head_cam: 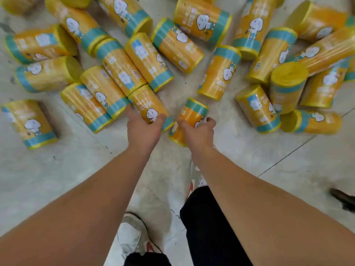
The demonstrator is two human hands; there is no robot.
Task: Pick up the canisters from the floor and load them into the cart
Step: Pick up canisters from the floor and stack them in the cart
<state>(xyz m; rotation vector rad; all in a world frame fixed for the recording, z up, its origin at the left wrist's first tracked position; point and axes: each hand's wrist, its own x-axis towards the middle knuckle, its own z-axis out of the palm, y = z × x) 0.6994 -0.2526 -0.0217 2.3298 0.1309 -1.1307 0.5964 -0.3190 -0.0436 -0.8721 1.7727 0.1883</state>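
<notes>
The person bends over the floor (57,179) with both arms stretched down, and the step in hand is the pick-up. The left hand (143,129) sits over the first canister (148,105), its fingers (130,111) curled down one side and the thumb down the other, so it is grasping that tube. Just beside it, the right hand (197,134) is clamped the same way on the second canister (192,114), with its fingers (211,121) hooked over the far edge.

Both tubes lie on their sides under the fingers. I cannot tell whether either has left the floor yet. The other canisters (219,73) are scattered beyond the fingertips and out to both sides. Several touch one another, and one touches the first canister on its left. Behind the hands, toward the person, a shoe (130,235) stands on bare floor.

The cart is nowhere in view, so loading has not begun for these two. By my reckoning the next move calls for a firm squeeze on the smooth wrapped sides. After that comes a straight lift clear of the neighbours, so the touching tube does not roll, and a turn toward wherever the cart stands. With so many tubes on the floor, I judge most of the job is still ahead.
</notes>
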